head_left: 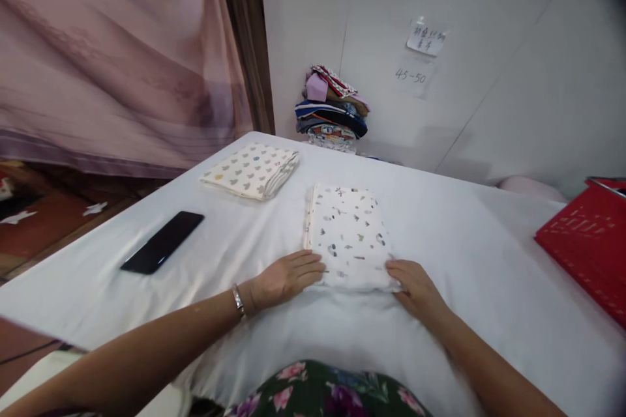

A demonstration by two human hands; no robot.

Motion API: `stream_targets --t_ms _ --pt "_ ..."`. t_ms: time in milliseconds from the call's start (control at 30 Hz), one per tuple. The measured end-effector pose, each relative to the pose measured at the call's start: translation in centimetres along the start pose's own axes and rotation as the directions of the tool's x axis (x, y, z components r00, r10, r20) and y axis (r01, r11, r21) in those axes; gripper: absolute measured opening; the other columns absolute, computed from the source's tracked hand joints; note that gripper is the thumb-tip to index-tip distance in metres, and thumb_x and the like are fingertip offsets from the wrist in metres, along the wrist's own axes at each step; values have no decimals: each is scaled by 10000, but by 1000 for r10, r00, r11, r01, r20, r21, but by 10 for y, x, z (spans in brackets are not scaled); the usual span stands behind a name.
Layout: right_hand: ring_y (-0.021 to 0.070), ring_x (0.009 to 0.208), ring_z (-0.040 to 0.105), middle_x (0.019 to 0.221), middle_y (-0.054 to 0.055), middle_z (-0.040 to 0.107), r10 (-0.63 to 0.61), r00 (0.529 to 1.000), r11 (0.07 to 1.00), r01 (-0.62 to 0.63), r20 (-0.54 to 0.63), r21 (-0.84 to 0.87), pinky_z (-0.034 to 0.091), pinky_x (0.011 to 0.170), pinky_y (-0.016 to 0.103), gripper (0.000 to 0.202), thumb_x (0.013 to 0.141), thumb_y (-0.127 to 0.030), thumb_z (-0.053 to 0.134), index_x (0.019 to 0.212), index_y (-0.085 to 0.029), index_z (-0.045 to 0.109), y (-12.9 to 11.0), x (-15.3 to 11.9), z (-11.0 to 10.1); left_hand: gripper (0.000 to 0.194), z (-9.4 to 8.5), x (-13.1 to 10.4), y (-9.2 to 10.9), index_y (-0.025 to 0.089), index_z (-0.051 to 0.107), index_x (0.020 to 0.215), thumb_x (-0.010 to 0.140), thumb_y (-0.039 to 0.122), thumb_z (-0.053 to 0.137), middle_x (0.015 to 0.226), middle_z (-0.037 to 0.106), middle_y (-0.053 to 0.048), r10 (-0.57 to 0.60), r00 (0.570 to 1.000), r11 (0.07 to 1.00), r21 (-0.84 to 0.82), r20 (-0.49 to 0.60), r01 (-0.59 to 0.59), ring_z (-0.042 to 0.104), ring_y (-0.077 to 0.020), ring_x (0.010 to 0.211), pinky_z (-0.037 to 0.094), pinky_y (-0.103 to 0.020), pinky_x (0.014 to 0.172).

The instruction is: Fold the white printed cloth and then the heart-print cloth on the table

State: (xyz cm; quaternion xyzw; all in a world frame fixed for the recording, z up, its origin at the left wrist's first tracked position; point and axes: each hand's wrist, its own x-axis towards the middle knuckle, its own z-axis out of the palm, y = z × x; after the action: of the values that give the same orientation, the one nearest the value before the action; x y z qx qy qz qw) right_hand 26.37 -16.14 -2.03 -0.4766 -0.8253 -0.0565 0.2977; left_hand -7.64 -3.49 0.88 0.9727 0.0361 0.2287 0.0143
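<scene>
A folded white cloth [349, 228] printed with small plants and rainbows lies on the white-covered table before me. My left hand [286, 279], with a silver bracelet at the wrist, rests on its near left corner; the fingers are stretched out flat over the edge and the thumb is hidden. At the near right corner, my right hand [415, 287] has its fingers on top and its thumb by the edge, closed on the fabric. Farther back to the left sits a second folded cloth [252, 169], cream with grey mouse-head shapes, touched by neither hand.
A black phone [163, 242] lies on the table [489, 254] at the left. Beyond the far edge rises a stack of folded fabrics [332, 114] against the wall. A red bag or box [591, 234] stands at the right edge. A pink curtain [112, 58] hangs at the left.
</scene>
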Motion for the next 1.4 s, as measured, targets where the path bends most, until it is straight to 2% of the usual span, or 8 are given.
stream_targets --t_ms 267,433,500,667,733,1033,1233,1400 --pt "221 1198 475 1283 81 527 95 987 995 -99 126 24 454 962 430 507 801 -96 405 1285 -233 469 -11 -7 -15 409 -12 -12 24 188 485 1217 835 73 398 1313 523 -67 -193 977 980 -22 88 195 348 -192 1308 364 -403 1056" --pt "234 1288 372 1368 40 452 235 959 960 -255 160 116 378 1040 461 471 872 -194 385 1335 -271 430 -34 1 -24 326 -21 -18 40 192 541 1150 839 151 452 1241 573 -91 -339 941 918 -222 -4 330 457 -187 1219 404 -394 1019" --pt "250 1318 319 1402 42 410 224 963 966 -240 151 100 338 1060 483 488 889 -253 410 1375 -269 378 -44 11 -20 265 -24 -15 40 205 589 1075 839 201 468 1130 633 -73 -522 852 815 -320 -44 483 551 -176 1088 470 -348 929" --pt "272 1335 275 1452 38 314 121 935 993 -113 334 -45 269 1075 524 576 888 -399 450 1425 -287 276 -54 20 11 205 -25 2 24 223 660 879 794 320 501 822 682 -10 -905 412 316 -485 105 816 616 -146 718 501 -254 649" --pt "272 1333 277 1453 36 302 119 925 993 -101 361 -68 269 1072 523 594 883 -438 451 1428 -296 263 -51 17 20 198 -21 10 11 206 654 816 771 337 511 760 673 -2 -926 346 216 -542 149 812 618 -148 686 488 -248 636" --pt "243 1352 231 1473 18 261 175 934 984 -159 312 -74 242 1091 512 551 915 -388 398 1434 -315 227 -59 29 9 263 -4 41 -20 198 626 738 684 455 610 781 676 -28 -935 270 169 -378 231 910 617 -190 746 440 -256 619" --pt "273 1324 294 1439 43 336 143 942 987 -115 303 -109 286 1058 537 545 884 -430 449 1401 -309 327 -54 25 33 200 2 36 -17 190 586 632 652 378 650 679 647 -15 -920 289 185 -354 267 917 603 -177 686 421 -246 586" --pt "256 1312 324 1419 32 377 185 955 982 -171 231 -80 292 1067 515 505 899 -399 424 1390 -304 352 -51 30 25 294 -8 45 -36 180 601 691 728 470 570 676 662 -32 -922 264 149 -368 283 918 612 -166 627 430 -244 558"
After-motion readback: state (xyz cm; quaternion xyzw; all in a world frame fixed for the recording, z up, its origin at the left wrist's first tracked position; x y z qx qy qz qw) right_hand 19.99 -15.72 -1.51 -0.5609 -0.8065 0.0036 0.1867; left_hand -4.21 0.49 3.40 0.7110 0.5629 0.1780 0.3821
